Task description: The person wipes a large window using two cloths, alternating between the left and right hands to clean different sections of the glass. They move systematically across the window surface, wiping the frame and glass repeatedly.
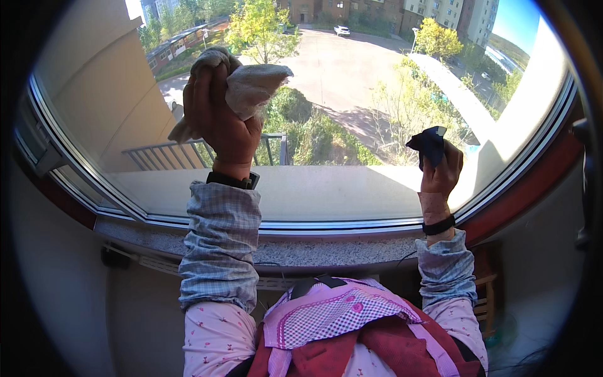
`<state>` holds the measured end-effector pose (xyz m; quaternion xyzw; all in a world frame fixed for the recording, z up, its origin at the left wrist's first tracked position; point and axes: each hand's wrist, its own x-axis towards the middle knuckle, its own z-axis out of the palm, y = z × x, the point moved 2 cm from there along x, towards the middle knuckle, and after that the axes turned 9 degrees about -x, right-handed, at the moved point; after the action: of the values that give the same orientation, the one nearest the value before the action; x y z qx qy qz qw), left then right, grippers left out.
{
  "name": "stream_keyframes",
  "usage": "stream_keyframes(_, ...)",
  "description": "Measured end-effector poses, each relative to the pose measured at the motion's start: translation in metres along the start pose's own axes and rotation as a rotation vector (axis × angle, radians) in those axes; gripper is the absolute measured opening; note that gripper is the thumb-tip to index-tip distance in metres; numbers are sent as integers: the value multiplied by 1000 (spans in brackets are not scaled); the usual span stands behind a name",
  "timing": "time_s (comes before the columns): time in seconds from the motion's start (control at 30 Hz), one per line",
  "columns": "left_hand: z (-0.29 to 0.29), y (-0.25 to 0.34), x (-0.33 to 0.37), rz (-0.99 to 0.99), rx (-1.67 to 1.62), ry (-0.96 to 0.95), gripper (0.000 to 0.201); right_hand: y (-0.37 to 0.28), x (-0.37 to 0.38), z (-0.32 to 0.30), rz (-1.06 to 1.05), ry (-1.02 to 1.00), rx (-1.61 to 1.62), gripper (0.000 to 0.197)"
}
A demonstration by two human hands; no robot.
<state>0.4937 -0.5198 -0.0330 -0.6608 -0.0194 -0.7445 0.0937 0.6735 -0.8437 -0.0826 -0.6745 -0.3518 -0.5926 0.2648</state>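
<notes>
My left hand (217,116) is raised at the window (339,227), its fingers wrapped round a bunched whitish cloth (254,88). One end of that cloth sticks out to the right, and another part hangs below the fingers on the left. Lower and farther right, my right hand (443,171) grips a small dark blue cloth (429,146) between thumb and fingers. A pale patch shows at its upper corner. Whether either cloth touches the glass I cannot tell.
A speckled stone sill (326,249) runs below the metal window frame. Under it is a white radiator (158,264). At the lower right stands a wooden slatted piece (485,298). Beyond the window are a metal railing (163,157), trees, a paved yard and buildings.
</notes>
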Motion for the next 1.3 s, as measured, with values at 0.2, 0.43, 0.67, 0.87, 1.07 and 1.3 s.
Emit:
stream_keyframes(0.2,-1,1,1,6,20,-3,62,-65,-9,33,-242,-252,88,23)
stream_keyframes(0.43,-1,2,2,-23,3,-25,60,-10,7,2,-123,-160,-33,22)
stream_keyframes(0.67,-3,5,4,11,25,-11,55,-82,-10,40,-238,-324,138,21)
stream_keyframes(0.87,-3,4,-2,9,78,-19,54,-20,16,13,-148,-237,33,25)
stream_keyframes(1.07,-2,4,-3,6,58,-19,56,-10,31,10,86,94,17,30)
stream_keyframes(1.3,-2,6,-11,-83,-61,-42,57,-77,-23,15,-221,-516,237,25)
